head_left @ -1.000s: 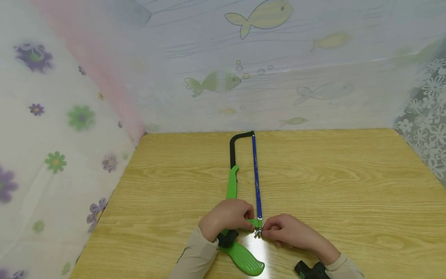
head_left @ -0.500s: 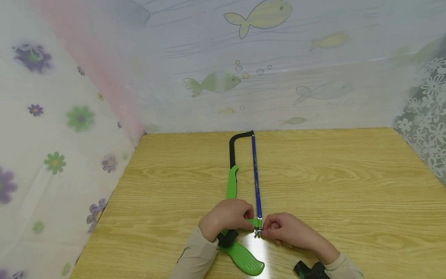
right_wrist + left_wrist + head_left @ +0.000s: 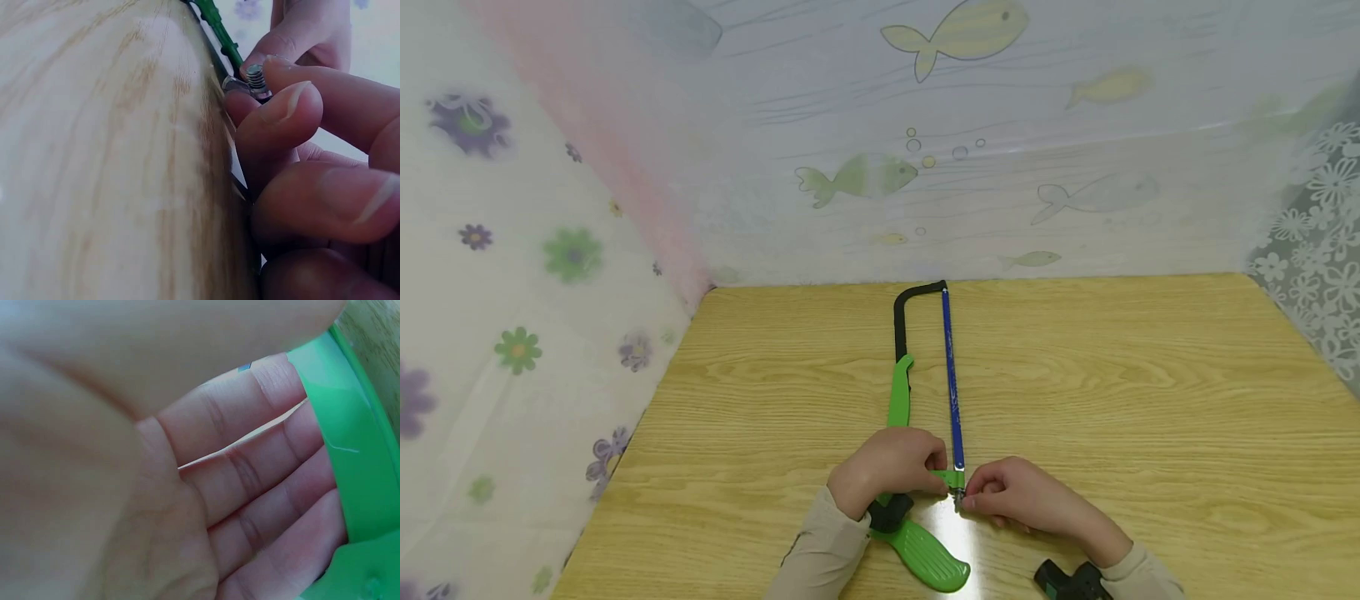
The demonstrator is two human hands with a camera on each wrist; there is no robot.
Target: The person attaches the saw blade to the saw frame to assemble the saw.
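Observation:
A hacksaw lies flat on the table, its green handle (image 3: 931, 567) towards me and its black bow (image 3: 900, 325) at the far end. A blue blade (image 3: 952, 375) runs along its right side. My left hand (image 3: 891, 462) grips the green frame; in the left wrist view the fingers curl against that green part (image 3: 344, 437). At the blade's near end, my right hand (image 3: 1030, 504) pinches a metal wing nut (image 3: 958, 500) between thumb and fingers. The right wrist view shows the threaded bolt end (image 3: 255, 76) sticking out beside the fingertips.
The wood-grain table (image 3: 1112, 375) meets a fish-printed wall covering (image 3: 970, 217) right behind the hacksaw's tip. Flower-printed sheets (image 3: 520, 292) hang at the left and right. Black wrist devices (image 3: 891, 514) sit at both wrists.
The wing nut has turned: its wings looked spread before and now appear narrow, edge-on. The right fingers shift slightly with it, while the left hand and the hacksaw stay in place.

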